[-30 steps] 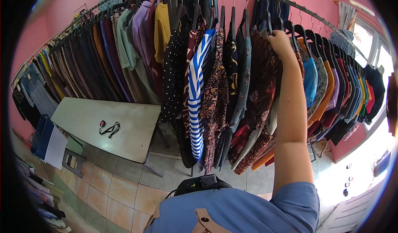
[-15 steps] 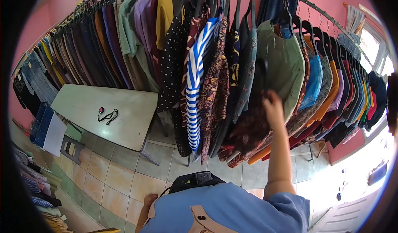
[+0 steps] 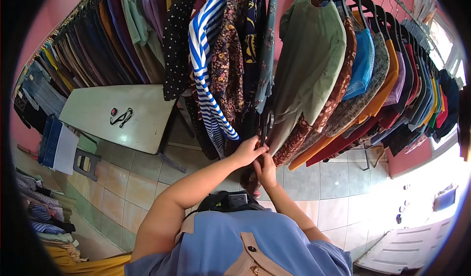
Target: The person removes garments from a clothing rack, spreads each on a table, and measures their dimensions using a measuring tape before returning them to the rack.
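Observation:
A black hanger point(image 3: 265, 133) stands hook-up in front of the rack, and my left hand point(image 3: 249, 152) is closed around its lower part. Just below and touching it, my right hand point(image 3: 266, 172) pinches the top of a dark patterned garment point(image 3: 251, 182). Most of this garment is hidden behind my hands and forearms. Right behind the hands hang a pale green top point(image 3: 314, 55) and a greyish floral garment point(image 3: 266, 70). To their left is a blue-and-white striped garment point(image 3: 202, 45).
Dark trousers point(image 3: 88, 50) fill the left rack. A pale table point(image 3: 113, 129) carries a black strap point(image 3: 122, 117). At the left are a blue basket point(image 3: 49, 131) and a grey stool point(image 3: 87, 164). More clothes point(image 3: 417, 94) hang at the right, near a white door point(image 3: 407, 246).
My right hand has come down from the rack with the hanger and dark garment, uncovering the green top. My left hand has risen from the side and taken hold of the hanger.

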`<action>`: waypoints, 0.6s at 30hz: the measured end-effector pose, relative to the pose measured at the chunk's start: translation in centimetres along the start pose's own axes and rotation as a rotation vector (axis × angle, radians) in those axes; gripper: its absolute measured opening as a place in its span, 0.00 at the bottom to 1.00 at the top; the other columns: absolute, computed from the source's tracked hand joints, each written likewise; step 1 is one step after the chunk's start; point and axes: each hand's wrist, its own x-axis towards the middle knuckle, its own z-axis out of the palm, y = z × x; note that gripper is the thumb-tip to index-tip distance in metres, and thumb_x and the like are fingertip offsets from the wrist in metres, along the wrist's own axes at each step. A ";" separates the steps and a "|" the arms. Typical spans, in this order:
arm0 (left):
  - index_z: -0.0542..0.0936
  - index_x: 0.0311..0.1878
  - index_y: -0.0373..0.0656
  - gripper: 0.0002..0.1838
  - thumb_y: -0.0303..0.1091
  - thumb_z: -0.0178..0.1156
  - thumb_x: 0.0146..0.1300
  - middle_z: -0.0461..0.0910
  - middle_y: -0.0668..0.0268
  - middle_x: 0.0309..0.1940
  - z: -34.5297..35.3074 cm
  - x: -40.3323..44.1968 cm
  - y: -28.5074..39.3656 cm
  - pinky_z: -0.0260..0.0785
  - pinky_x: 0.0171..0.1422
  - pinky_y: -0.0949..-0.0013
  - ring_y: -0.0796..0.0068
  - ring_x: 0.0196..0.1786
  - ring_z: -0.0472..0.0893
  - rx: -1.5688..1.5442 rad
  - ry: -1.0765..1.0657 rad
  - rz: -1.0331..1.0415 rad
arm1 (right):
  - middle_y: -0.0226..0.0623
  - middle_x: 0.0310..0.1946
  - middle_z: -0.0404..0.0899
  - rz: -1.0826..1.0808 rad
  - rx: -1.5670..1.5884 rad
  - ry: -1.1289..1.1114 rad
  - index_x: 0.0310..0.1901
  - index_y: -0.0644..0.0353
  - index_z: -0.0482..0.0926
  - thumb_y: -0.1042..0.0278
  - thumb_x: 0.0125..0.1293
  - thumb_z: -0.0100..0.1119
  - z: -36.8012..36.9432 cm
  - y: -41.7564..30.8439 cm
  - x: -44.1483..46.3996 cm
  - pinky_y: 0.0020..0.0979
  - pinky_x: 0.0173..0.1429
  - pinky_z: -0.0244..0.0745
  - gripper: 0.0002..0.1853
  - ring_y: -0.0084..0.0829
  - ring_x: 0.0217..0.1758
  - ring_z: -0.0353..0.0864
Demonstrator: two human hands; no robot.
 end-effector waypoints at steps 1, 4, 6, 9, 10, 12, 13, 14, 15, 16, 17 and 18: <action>0.73 0.52 0.38 0.17 0.34 0.57 0.62 0.77 0.55 0.43 -0.2 -0.4 1.6 0.67 0.53 0.66 0.62 0.47 0.76 0.193 0.025 -0.087 | 0.47 0.36 0.73 0.087 -0.035 -0.212 0.47 0.65 0.71 0.67 0.56 0.63 -0.6 0.5 -0.3 0.39 0.36 0.72 0.19 0.47 0.34 0.75; 0.73 0.52 0.39 0.17 0.32 0.56 0.59 0.76 0.54 0.45 -1.0 -1.8 -2.4 0.65 0.56 0.62 0.56 0.50 0.73 0.388 0.044 0.157 | 0.46 0.43 0.73 -0.085 -0.232 -0.091 0.54 0.61 0.69 0.69 0.54 0.63 -2.5 3.3 1.1 0.42 0.53 0.68 0.25 0.48 0.47 0.72; 0.74 0.50 0.39 0.16 0.31 0.56 0.59 0.76 0.55 0.45 -3.1 -4.4 -1.9 0.64 0.57 0.60 0.55 0.51 0.73 0.361 -0.010 0.148 | 0.45 0.55 0.69 -0.034 -0.317 -0.007 0.58 0.57 0.68 0.70 0.52 0.63 -4.7 2.4 3.5 0.46 0.64 0.59 0.28 0.50 0.60 0.64; 0.74 0.52 0.36 0.18 0.30 0.55 0.59 0.76 0.54 0.44 -6.9 -9.1 -0.9 0.63 0.56 0.60 0.54 0.49 0.73 0.346 -0.072 0.177 | 0.40 0.64 0.60 -0.122 -0.499 -0.201 0.61 0.49 0.67 0.68 0.49 0.65 -6.0 1.6 5.3 0.54 0.68 0.50 0.34 0.50 0.68 0.54; 0.75 0.52 0.35 0.17 0.30 0.55 0.59 0.76 0.55 0.42 -8.3 -10.9 -0.2 0.64 0.55 0.61 0.56 0.48 0.72 0.335 -0.106 0.140 | 0.38 0.65 0.59 -0.164 -0.536 -0.298 0.62 0.47 0.66 0.67 0.49 0.65 -6.0 0.9 6.1 0.56 0.68 0.48 0.35 0.49 0.69 0.52; 0.75 0.51 0.35 0.16 0.30 0.55 0.59 0.76 0.56 0.41 -11.0 -14.4 0.9 0.64 0.54 0.62 0.57 0.47 0.72 0.322 -0.102 0.088 | 0.31 0.55 0.71 -0.319 -0.455 -0.391 0.54 0.48 0.73 0.67 0.47 0.66 -4.9 -0.4 7.5 0.56 0.68 0.48 0.28 0.40 0.64 0.62; 0.76 0.50 0.34 0.15 0.29 0.55 0.60 0.75 0.57 0.39 -12.4 -16.2 1.4 0.63 0.53 0.63 0.58 0.46 0.72 0.309 -0.066 0.119 | 0.31 0.47 0.75 -0.391 -0.387 -0.479 0.49 0.50 0.75 0.69 0.47 0.66 -4.0 -0.9 8.3 0.51 0.64 0.57 0.24 0.38 0.57 0.69; 0.76 0.49 0.34 0.14 0.29 0.54 0.60 0.75 0.58 0.38 -13.7 -18.2 2.2 0.63 0.53 0.64 0.59 0.45 0.72 0.297 -0.028 0.150 | 0.31 0.39 0.78 -0.463 -0.319 -0.569 0.44 0.52 0.77 0.70 0.46 0.66 -2.9 -1.6 8.9 0.46 0.59 0.65 0.19 0.36 0.49 0.76; 0.77 0.46 0.35 0.13 0.29 0.56 0.59 0.75 0.58 0.41 -14.9 -20.2 3.3 0.65 0.52 0.63 0.61 0.47 0.73 0.260 0.048 0.072 | 0.31 0.39 0.78 -0.493 -0.297 -0.589 0.44 0.52 0.77 0.70 0.46 0.66 -1.6 -2.9 9.1 0.46 0.59 0.65 0.19 0.36 0.49 0.76; 0.77 0.46 0.35 0.13 0.29 0.56 0.59 0.75 0.58 0.41 -16.5 -22.1 3.1 0.65 0.52 0.63 0.61 0.47 0.73 0.264 0.087 0.058 | 0.32 0.34 0.78 -0.514 -0.170 -0.615 0.41 0.54 0.77 0.71 0.46 0.66 -0.1 -4.6 9.3 0.41 0.50 0.70 0.17 0.37 0.41 0.78; 0.76 0.47 0.35 0.13 0.28 0.56 0.59 0.76 0.58 0.40 -18.2 -24.2 2.9 0.65 0.52 0.64 0.62 0.46 0.74 0.298 0.173 0.057 | 0.34 0.29 0.78 -0.533 -0.044 -0.640 0.37 0.56 0.77 0.72 0.46 0.65 1.4 -6.4 9.6 0.36 0.41 0.74 0.14 0.38 0.33 0.80; 0.76 0.48 0.36 0.14 0.28 0.57 0.59 0.76 0.59 0.40 -19.9 -26.4 2.8 0.66 0.51 0.65 0.63 0.45 0.75 0.334 0.259 0.059 | 0.34 0.29 0.78 -0.567 -0.024 -0.656 0.37 0.56 0.77 0.72 0.46 0.65 2.9 -8.7 10.0 0.36 0.41 0.74 0.14 0.38 0.33 0.80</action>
